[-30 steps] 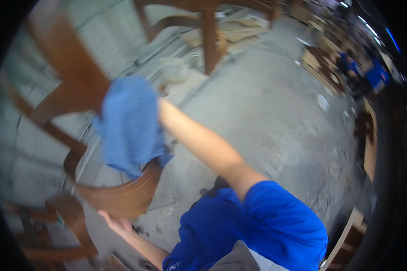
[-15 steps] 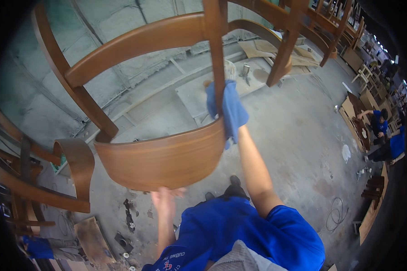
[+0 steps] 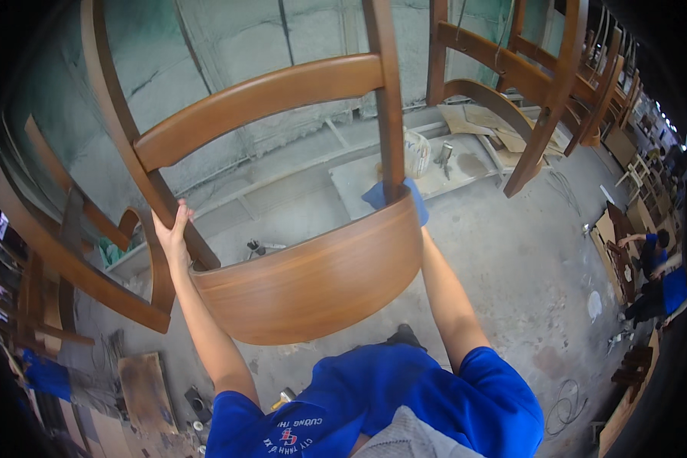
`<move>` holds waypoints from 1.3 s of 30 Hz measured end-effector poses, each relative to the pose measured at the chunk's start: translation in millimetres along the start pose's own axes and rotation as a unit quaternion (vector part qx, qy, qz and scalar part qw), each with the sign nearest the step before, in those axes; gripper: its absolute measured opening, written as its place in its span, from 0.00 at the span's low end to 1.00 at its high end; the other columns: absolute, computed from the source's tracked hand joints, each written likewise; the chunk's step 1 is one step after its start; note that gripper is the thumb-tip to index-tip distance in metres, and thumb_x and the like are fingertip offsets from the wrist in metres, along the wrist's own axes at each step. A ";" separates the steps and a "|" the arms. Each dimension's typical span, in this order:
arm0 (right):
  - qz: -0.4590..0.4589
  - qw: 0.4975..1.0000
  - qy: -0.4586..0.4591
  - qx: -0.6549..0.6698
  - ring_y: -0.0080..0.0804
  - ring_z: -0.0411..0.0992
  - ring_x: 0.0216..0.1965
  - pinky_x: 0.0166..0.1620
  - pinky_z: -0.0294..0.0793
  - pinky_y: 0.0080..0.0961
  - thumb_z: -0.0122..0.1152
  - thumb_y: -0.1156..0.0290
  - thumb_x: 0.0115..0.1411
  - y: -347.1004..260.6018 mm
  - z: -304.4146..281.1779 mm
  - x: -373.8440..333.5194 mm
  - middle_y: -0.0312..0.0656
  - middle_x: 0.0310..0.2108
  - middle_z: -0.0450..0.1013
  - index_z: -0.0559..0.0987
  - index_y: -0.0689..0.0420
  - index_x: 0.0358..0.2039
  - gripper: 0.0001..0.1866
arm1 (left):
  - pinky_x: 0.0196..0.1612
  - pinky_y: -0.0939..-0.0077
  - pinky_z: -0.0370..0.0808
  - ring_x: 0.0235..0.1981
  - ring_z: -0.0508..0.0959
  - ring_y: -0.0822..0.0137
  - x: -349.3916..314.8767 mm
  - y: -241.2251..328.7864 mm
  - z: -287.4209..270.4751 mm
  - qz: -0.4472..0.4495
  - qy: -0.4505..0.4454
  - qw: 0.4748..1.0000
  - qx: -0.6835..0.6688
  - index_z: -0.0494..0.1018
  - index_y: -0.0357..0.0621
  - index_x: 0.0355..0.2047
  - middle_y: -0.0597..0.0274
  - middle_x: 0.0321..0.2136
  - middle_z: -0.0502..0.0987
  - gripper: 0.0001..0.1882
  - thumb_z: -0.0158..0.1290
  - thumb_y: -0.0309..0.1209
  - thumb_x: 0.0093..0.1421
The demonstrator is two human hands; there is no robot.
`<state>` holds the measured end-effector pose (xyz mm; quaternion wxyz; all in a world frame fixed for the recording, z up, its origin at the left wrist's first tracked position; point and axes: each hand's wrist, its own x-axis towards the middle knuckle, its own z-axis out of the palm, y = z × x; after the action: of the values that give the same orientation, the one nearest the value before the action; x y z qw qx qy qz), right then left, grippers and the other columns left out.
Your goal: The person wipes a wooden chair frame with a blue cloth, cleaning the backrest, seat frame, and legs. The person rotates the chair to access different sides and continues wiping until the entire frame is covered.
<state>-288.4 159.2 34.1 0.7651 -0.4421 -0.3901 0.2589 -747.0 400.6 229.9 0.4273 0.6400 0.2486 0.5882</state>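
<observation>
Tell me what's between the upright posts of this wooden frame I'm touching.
In the head view: a crossbar higher up, a curved panel at their lower ends.

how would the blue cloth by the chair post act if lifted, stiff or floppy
The blue cloth would probably be floppy: it looks soft and bunched, showing on both sides of the chair post. It is likely light, since it seems to be thin fabric, though part is hidden.

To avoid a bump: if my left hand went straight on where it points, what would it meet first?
Your left hand seems already against the brown wooden side post; next in line, likely the brown curved wooden crossbar, though depth is unclear.
</observation>
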 end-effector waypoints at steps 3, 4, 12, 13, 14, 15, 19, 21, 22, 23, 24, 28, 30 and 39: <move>-0.020 0.981 0.007 -0.190 0.31 0.77 0.44 0.46 0.77 0.34 0.53 0.58 0.76 8.2 6.5 -7.1 0.42 0.41 0.79 0.80 0.57 0.48 0.16 | 0.43 0.70 0.75 0.36 0.78 0.69 15.9 -17.2 -12.2 -0.064 0.009 0.997 0.037 0.67 0.35 0.65 0.59 0.39 0.79 0.32 0.65 0.31 0.64; -0.006 0.986 0.043 -0.164 0.31 0.77 0.44 0.47 0.77 0.34 0.52 0.59 0.76 4.4 5.0 -5.5 0.41 0.42 0.79 0.79 0.58 0.49 0.16 | 0.43 0.71 0.75 0.36 0.78 0.69 18.6 -20.7 -16.5 -0.044 -0.012 0.999 0.019 0.67 0.34 0.64 0.60 0.37 0.78 0.31 0.62 0.26 0.62; -0.100 0.980 -0.023 -0.170 0.33 0.77 0.52 0.57 0.76 0.36 0.49 0.55 0.79 -62.8 8.3 41.0 0.37 0.53 0.78 0.74 0.60 0.65 0.25 | 0.40 0.74 0.77 0.32 0.77 0.69 18.4 -41.4 -20.1 -0.025 -0.005 1.000 0.004 0.67 0.32 0.67 0.61 0.34 0.77 0.36 0.54 0.19 0.55; -0.067 0.990 -0.023 -0.122 0.33 0.77 0.53 0.57 0.76 0.36 0.49 0.55 0.79 -67.5 11.7 39.1 0.37 0.53 0.78 0.74 0.60 0.65 0.25 | 0.40 0.74 0.77 0.32 0.77 0.69 19.1 -41.3 -20.6 -0.016 -0.012 1.000 -0.016 0.67 0.32 0.67 0.61 0.34 0.77 0.36 0.54 0.19 0.55; -0.057 0.992 -0.027 -0.113 0.33 0.77 0.53 0.57 0.76 0.36 0.49 0.55 0.79 -69.1 16.3 33.3 0.38 0.54 0.78 0.73 0.60 0.66 0.25 | 0.40 0.74 0.77 0.32 0.77 0.70 20.4 -41.0 -21.1 -0.025 -0.010 1.000 -0.006 0.67 0.33 0.67 0.61 0.33 0.77 0.36 0.54 0.19 0.55; -0.046 0.993 -0.036 -0.108 0.33 0.76 0.54 0.58 0.76 0.36 0.50 0.55 0.79 -69.6 19.4 25.1 0.39 0.55 0.77 0.73 0.59 0.66 0.25 | 0.40 0.74 0.77 0.32 0.77 0.70 21.9 -40.2 -22.1 -0.019 -0.017 1.000 -0.013 0.68 0.33 0.67 0.61 0.33 0.77 0.36 0.54 0.19 0.55; 0.037 0.990 -0.077 -0.108 0.34 0.76 0.56 0.59 0.77 0.36 0.51 0.55 0.79 -57.0 21.5 -8.8 0.41 0.57 0.76 0.70 0.59 0.68 0.26 | 0.39 0.75 0.76 0.32 0.77 0.70 25.5 -38.1 -23.8 -0.038 -0.034 0.998 -0.033 0.67 0.35 0.68 0.62 0.32 0.76 0.39 0.53 0.20 0.52; 0.095 0.984 -0.103 -0.106 0.34 0.76 0.57 0.60 0.77 0.36 0.51 0.56 0.78 -46.6 13.9 -19.0 0.42 0.58 0.76 0.69 0.58 0.69 0.26 | 0.42 0.73 0.76 0.32 0.77 0.67 28.4 -36.0 -23.5 -0.029 -0.065 0.997 -0.040 0.66 0.32 0.69 0.61 0.32 0.76 0.42 0.52 0.22 0.49; 0.118 0.987 -0.090 -0.066 0.34 0.76 0.57 0.60 0.77 0.36 0.52 0.56 0.78 -41.6 7.7 -20.7 0.43 0.59 0.76 0.69 0.58 0.69 0.27 | 0.42 0.73 0.76 0.32 0.77 0.67 30.2 -34.8 -22.9 -0.037 -0.068 0.996 -0.035 0.65 0.32 0.69 0.60 0.32 0.76 0.43 0.51 0.22 0.47; 0.150 0.978 -0.117 -0.088 0.34 0.76 0.58 0.61 0.77 0.36 0.52 0.56 0.78 -35.9 1.8 -19.2 0.43 0.60 0.75 0.68 0.58 0.70 0.27 | 0.42 0.73 0.76 0.33 0.77 0.66 31.0 -33.6 -22.1 -0.040 -0.089 0.994 -0.047 0.64 0.31 0.69 0.59 0.32 0.76 0.45 0.51 0.23 0.46; 0.170 0.977 -0.105 -0.069 0.34 0.76 0.58 0.61 0.77 0.35 0.52 0.56 0.78 -30.9 -4.9 -14.6 0.44 0.60 0.75 0.68 0.58 0.70 0.27 | 0.42 0.73 0.76 0.33 0.77 0.66 32.8 -32.8 -20.2 -0.059 -0.089 0.994 -0.038 0.63 0.31 0.70 0.59 0.32 0.75 0.45 0.51 0.23 0.46; 0.138 0.990 0.008 0.041 0.34 0.76 0.58 0.59 0.81 0.36 0.45 0.60 0.81 -12.2 -27.1 13.7 0.45 0.63 0.74 0.66 0.57 0.73 0.26 | 0.42 0.73 0.76 0.32 0.76 0.66 39.8 -31.4 -4.2 -0.089 -0.131 0.986 -0.055 0.62 0.30 0.71 0.59 0.31 0.74 0.46 0.51 0.25 0.46; 0.109 0.985 0.066 0.117 0.34 0.76 0.58 0.60 0.80 0.35 0.43 0.60 0.81 -4.0 -34.0 16.3 0.45 0.63 0.74 0.67 0.57 0.73 0.25 | 0.42 0.73 0.76 0.32 0.75 0.66 40.6 -32.0 6.8 -0.088 -0.159 0.981 -0.069 0.60 0.30 0.71 0.59 0.31 0.74 0.47 0.51 0.26 0.46; 0.048 0.992 0.115 -0.004 0.36 0.77 0.51 0.55 0.81 0.35 0.50 0.62 0.77 35.8 -34.4 -121.2 0.41 0.53 0.77 0.74 0.56 0.64 0.20 | 0.40 0.71 0.77 0.31 0.76 0.65 47.8 -34.9 25.8 -0.068 -0.162 0.980 -0.089 0.58 0.29 0.72 0.58 0.31 0.74 0.48 0.52 0.24 0.46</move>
<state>-329.9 70.1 -52.5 0.7897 -0.4901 -0.2792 0.2414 -706.9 451.2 227.9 0.5565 0.6678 0.1655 0.4658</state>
